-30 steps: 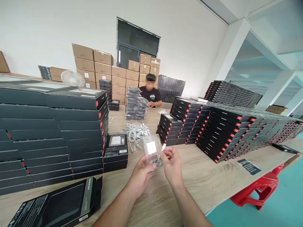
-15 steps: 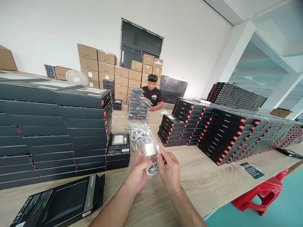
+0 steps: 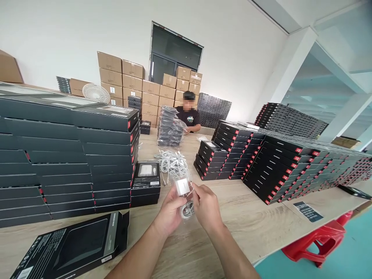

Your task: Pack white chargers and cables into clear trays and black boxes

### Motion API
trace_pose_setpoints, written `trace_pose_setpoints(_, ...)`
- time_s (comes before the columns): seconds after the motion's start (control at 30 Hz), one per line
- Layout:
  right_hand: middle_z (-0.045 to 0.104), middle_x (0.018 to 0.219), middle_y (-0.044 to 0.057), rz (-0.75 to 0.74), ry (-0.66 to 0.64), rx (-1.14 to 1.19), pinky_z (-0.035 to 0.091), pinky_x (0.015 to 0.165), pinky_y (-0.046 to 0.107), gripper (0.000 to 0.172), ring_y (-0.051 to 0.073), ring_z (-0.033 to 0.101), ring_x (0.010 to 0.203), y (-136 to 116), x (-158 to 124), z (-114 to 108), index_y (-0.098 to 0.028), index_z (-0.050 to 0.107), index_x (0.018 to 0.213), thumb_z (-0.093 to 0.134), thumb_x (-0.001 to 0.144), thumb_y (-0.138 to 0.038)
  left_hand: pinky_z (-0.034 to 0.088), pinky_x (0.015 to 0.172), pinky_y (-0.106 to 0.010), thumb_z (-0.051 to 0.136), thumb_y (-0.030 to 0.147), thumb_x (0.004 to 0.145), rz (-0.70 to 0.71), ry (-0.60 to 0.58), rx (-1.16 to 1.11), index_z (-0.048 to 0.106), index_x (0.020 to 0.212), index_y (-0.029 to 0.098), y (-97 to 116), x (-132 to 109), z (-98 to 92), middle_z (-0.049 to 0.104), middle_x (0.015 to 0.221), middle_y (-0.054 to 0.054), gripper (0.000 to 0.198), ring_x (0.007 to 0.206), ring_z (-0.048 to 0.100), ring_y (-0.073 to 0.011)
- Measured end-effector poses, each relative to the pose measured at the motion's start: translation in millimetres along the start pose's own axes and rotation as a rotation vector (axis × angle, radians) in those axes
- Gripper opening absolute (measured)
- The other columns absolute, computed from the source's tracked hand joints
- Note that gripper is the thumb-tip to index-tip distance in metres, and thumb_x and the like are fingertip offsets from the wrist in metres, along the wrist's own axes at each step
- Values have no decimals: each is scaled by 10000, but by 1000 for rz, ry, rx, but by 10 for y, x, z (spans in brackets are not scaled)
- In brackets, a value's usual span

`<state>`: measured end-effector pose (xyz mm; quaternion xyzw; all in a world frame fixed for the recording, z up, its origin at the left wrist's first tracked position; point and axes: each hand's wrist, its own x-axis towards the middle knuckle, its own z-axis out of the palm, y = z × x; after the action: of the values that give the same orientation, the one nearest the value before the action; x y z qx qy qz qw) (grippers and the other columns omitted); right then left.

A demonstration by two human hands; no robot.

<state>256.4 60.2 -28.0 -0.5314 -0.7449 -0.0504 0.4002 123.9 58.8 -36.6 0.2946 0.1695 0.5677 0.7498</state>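
Observation:
My left hand (image 3: 170, 211) and my right hand (image 3: 207, 207) are both closed on a clear plastic tray (image 3: 183, 192) held above the wooden table (image 3: 255, 224). The tray carries a white charger block (image 3: 182, 186) in its upper part and a coiled white cable (image 3: 187, 209) in its lower part. My right fingers press against the tray's right side next to the cable. An open, empty black box (image 3: 75, 246) lies flat at the near left.
Tall stacks of black boxes (image 3: 66, 155) stand at the left, and more stacks (image 3: 279, 162) at the right. Loose white cables (image 3: 171, 162) lie mid-table. A person in a black shirt (image 3: 189, 116) sits at the far end. A red stool (image 3: 316, 240) stands at the lower right.
My right hand has moved in against the tray and the cable end it held up now lies coiled in the tray's lower part. The tray has come lower and a little nearer.

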Motion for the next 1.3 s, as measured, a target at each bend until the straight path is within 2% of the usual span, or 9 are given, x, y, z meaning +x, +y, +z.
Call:
trace_pose_setpoints(0.1,679,816,103,-66,-12,-54,489,705,316,412,230,633,775,34,32,2,-161,710,1193,410,918,-99,515,699,-317,708,74,584,-20,9,-3,593,1297,252,0,-5,2,776,1030,-55,743,866,729,-259)
trace_pose_setpoints(0.27,675,803,79,-145,-63,4,496,715,297,376,214,621,792,70,73,-69,-171,720,1154,453,904,-84,521,685,-318,685,58,606,-42,-18,-7,665,1128,192,2,-15,-50,775,915,-57,539,773,718,-228)
trace_pose_setpoints(0.37,665,796,60,-109,-73,-40,488,695,275,340,202,616,801,74,64,-119,-201,740,1115,515,883,-92,520,678,-318,683,50,610,-48,-49,-5,674,1059,177,5,-21,-59,770,886,-56,467,752,710,-219)
trace_pose_setpoints(0.6,604,823,48,-47,-111,-198,471,638,254,282,176,590,754,24,28,-155,-244,768,1062,557,900,-150,515,708,-312,684,38,617,-55,-75,31,673,1085,169,28,-53,2,771,928,-67,486,747,709,-205)
trace_pose_setpoints(0.8,595,886,62,10,-171,-82,544,764,317,438,215,609,879,68,-50,-153,-268,684,1279,563,865,-196,520,748,-335,712,54,624,-56,-57,-16,660,1160,185,46,-61,-53,768,997,-82,554,836,718,-239)
trace_pose_setpoints(0.97,595,1107,66,82,-131,133,540,944,364,643,226,611,1053,136,-180,-67,-309,584,1387,580,765,-145,508,723,-278,710,33,607,-28,-35,-13,664,1190,201,25,-43,-55,758,1027,-67,609,864,700,-203)
trace_pose_setpoints(1.13,591,1151,62,109,-104,215,533,976,361,718,210,639,1017,187,-249,78,-330,556,1408,539,738,-73,505,686,-255,710,23,610,-43,-8,-18,609,1294,251,0,-41,-65,749,1040,-54,728,873,692,-193)
trace_pose_setpoints(1.3,596,1181,63,42,-118,255,536,971,357,731,221,612,1101,255,-250,85,-339,513,1440,515,765,-58,509,668,-259,712,35,618,-56,-5,-33,653,1219,213,17,-48,-99,758,959,-53,630,788,688,-178)
